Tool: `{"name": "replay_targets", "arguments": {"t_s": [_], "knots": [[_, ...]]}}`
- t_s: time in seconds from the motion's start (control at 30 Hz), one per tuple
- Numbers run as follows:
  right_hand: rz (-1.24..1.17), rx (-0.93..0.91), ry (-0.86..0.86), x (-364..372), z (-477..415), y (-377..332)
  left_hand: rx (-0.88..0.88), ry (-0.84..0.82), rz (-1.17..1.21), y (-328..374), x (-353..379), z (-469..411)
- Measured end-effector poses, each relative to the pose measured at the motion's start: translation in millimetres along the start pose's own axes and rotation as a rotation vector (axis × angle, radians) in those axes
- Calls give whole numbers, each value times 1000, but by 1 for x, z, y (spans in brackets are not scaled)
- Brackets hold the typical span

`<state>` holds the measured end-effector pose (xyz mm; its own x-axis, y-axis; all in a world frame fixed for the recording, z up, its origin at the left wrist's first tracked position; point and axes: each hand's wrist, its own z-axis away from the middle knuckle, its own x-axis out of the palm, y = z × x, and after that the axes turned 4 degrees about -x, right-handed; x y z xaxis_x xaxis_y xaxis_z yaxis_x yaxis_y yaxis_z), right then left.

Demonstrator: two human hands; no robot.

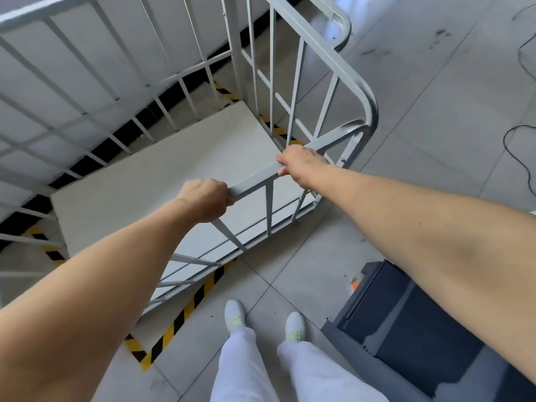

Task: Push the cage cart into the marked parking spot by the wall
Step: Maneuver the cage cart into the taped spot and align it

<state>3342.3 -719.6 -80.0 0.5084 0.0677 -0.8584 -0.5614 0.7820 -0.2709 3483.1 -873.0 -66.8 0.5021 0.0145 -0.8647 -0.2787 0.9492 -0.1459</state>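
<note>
Nearly done: grey steel-barred cage cart sits mostly inside yellow-black striped floor marking by far white wall. Left hand and right hand both grip wrapped on its near top rail; final squaring-up likely left.

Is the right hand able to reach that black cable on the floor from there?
Probably not. The right hand is closed on the cart rail, and the cable lies well off to the side on the floor.

Place: a warehouse or stockroom.
Floor: grey tiles, scuffed, with yellow-black hazard tape marking a bay.
Equipment: a steel cage cart (roll-container type) beside a white wall.
</note>
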Motion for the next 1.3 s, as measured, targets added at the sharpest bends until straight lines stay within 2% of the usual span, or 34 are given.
{"name": "replay_targets", "arguments": {"t_s": [0.3, 0.47, 0.7, 0.97, 1.13, 1.3], "knots": [[-51, -16, 53, -13, -26, 22, -35, 6, 13, 16, -15, -23], [5, -67, 102, -20, -37, 31, -46, 9, 22, 21, -23, -35], [-91, 1, 159, -26, -54, 43, -71, 8, 24, 33, -36, -50], [-18, -57, 205, -34, -62, 50, -83, 9, 11, 40, -41, -59], [-53, -3, 194, -29, -68, 54, -97, -11, 9, 42, -43, -62], [-162, 71, 176, -29, -68, 53, -76, -102, 21, 42, -50, -67]]}}
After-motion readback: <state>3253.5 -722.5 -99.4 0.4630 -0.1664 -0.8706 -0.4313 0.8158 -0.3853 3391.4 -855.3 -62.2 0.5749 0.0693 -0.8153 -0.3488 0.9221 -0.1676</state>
